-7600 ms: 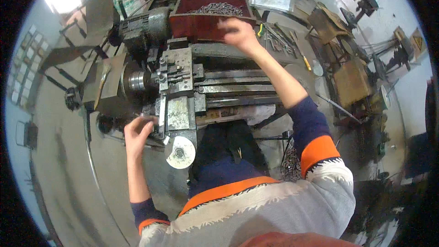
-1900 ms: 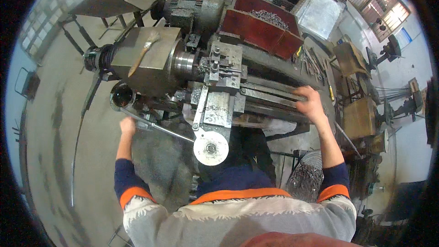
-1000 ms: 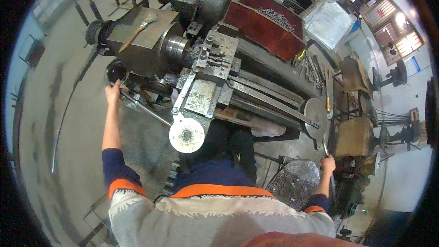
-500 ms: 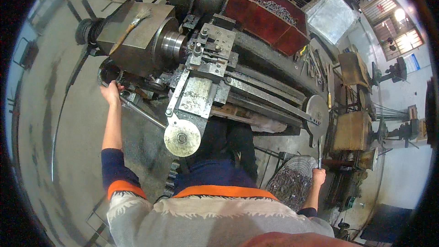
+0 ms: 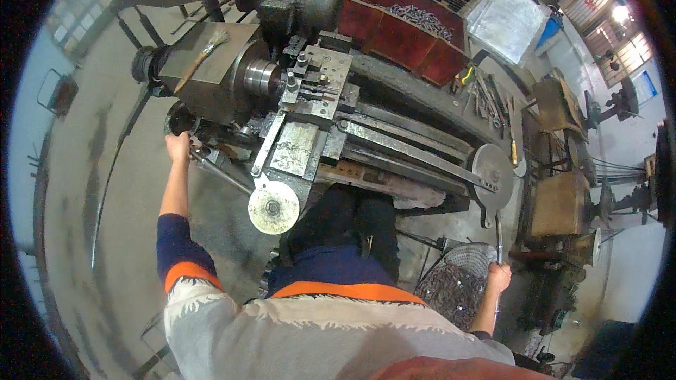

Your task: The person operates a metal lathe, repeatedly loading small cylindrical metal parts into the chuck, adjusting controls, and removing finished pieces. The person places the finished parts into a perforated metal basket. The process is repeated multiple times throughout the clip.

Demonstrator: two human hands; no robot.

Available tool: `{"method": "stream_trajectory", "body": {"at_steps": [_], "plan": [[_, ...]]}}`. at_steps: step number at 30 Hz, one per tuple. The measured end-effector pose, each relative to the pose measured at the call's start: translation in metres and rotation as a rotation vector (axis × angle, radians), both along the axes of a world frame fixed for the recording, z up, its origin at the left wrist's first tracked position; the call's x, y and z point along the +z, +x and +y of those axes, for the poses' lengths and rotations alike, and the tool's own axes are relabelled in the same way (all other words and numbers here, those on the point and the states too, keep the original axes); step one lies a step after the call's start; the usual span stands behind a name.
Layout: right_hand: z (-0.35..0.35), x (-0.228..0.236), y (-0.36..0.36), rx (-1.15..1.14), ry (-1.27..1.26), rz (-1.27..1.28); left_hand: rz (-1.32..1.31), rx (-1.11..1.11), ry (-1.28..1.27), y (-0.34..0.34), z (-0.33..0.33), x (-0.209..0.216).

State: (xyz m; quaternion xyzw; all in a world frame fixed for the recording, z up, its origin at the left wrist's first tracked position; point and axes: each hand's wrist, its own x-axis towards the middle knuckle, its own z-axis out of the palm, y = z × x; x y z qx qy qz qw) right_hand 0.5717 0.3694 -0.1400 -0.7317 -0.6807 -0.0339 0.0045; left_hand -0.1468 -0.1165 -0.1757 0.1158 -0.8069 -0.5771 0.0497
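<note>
Clock laid over your view, 12 farthest from you.

Floor (image 5: 74, 204): grey, dark streaks, spreading from 8 to 10. Lit window (image 5: 621, 42) far out at 2. Lathe (image 5: 317, 95) fills the middle, grimy; headstock toward 10, bed running out to 3.

Your left arm (image 5: 174, 197) rises from 8, nearly upright, forearm bare above the dark cuff. Left hand (image 5: 179, 145) at 9, fingers curled at the near rim of a dark wheel (image 5: 176, 124). Just beside the hand, a bright rod (image 5: 224, 174) slants down toward the white disc (image 5: 273, 207). What those fingers close on is hidden; cannot tell if they grip rod or rim.

Your right arm (image 5: 486, 311) is lower, coming up from 5, mostly tucked at your side. Right hand (image 5: 499, 276) at 4, a fist wrapped round a steel lever (image 5: 500, 236). Lever stands close to upright, upper end near the grey disc (image 5: 491, 176) at 3, lower end showing below your fist.

Red bin (image 5: 394, 42) at 1, small metal pieces (image 5: 422, 21) heaped inside. Motor (image 5: 299, 3) near 12. Mesh basket (image 5: 480, 253) between 4 and 5, just left of your fist, dark pieces within. Tools (image 5: 491, 102) strewn at 2. Brush (image 5: 202, 61) lying on the headstock at 10.
</note>
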Motion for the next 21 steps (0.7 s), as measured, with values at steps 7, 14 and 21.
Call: {"method": "stream_trajectory", "body": {"at_steps": [7,14,21], "plan": [[0.132,-0.020,0.052,0.155,0.067,-0.110,0.024,0.012,-0.231,-0.015,-0.082,-0.035],[0.079,-0.029,0.060,0.176,0.129,-0.062,-0.017,0.253,0.105,0.119,-0.150,-0.021],[0.005,-0.012,0.015,0.061,0.024,-0.014,0.087,0.400,0.218,0.137,-0.139,-0.028]]}}
